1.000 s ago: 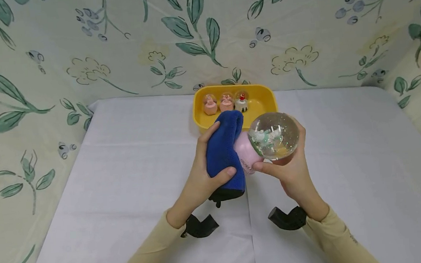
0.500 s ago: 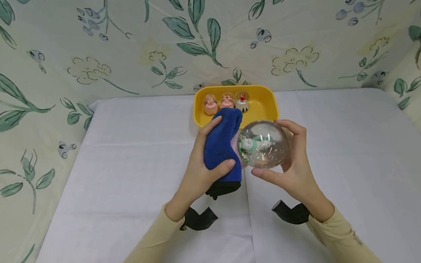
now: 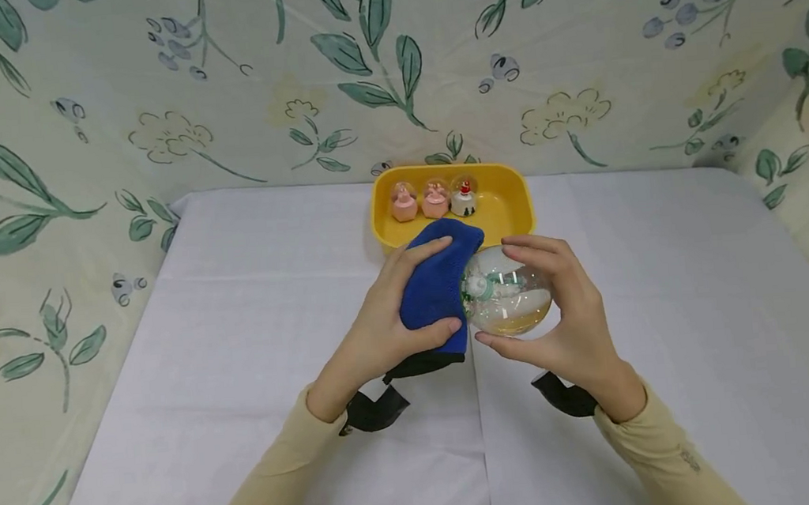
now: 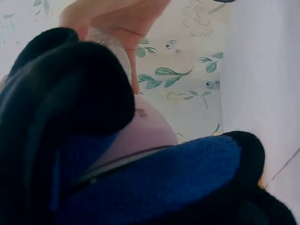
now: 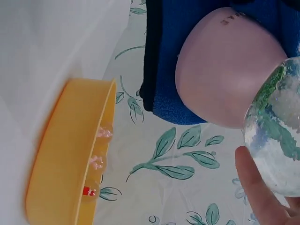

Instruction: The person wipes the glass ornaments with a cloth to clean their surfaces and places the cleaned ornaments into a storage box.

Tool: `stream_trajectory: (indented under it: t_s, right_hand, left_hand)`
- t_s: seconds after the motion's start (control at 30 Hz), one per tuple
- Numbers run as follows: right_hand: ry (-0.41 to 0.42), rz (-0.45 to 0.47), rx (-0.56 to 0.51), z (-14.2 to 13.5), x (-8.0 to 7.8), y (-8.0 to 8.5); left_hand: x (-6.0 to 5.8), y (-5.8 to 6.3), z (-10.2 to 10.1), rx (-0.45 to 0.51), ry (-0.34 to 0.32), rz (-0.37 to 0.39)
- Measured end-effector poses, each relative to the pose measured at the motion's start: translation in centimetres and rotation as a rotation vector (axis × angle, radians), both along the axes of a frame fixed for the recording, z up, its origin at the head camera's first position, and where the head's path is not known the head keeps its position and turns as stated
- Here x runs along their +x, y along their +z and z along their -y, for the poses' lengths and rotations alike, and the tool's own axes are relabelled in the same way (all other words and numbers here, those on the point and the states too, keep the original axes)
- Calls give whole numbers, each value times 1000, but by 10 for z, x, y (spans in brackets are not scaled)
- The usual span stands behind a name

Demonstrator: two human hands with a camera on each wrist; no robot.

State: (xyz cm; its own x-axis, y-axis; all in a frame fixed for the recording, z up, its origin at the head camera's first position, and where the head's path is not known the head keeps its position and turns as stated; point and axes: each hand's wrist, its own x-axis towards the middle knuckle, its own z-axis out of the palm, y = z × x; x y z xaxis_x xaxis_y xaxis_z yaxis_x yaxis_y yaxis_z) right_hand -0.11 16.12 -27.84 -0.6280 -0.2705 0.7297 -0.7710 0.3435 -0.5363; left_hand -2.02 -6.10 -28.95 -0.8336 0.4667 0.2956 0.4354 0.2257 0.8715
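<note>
A snow globe with a clear ball [image 3: 508, 296] and a pink base [image 5: 222, 70] is held up above the table, lying on its side. My right hand [image 3: 558, 304] grips the ball from the right, thumb below and fingers above. My left hand [image 3: 388, 313] holds a folded blue cloth [image 3: 436, 290] with a black edge round the base. In the head view the cloth hides the base; the right wrist view shows it pink with small lettering. White and green figures float inside the ball.
A yellow tray [image 3: 507, 197] stands at the back of the white-covered table [image 3: 238, 313], just beyond the hands. Three small globes sit in its left part: two pink ones [image 3: 404, 202] and a white one with a red top [image 3: 464, 198]. Behind hangs a floral curtain [image 3: 220, 85].
The globe has turned, so its base has gone from view behind the cloth. The right hand has shifted its grip round the ball, and the cloth has tilted to the right.
</note>
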Motion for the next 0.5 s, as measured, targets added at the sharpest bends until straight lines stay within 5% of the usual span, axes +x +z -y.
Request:
stream_trajectory:
  t_s: [0.17, 0.37, 0.5]
  right_hand:
    - [-79, 102, -94, 4, 0, -9]
    - [-113, 515, -264, 9, 3, -15]
    - [-49, 614, -169, 6, 4, -14]
  left_hand:
    - [6, -1, -7, -101, 83, -117]
    - [15, -10, -17, -154, 188, -301]
    - [14, -13, -13, -87, 201, -269]
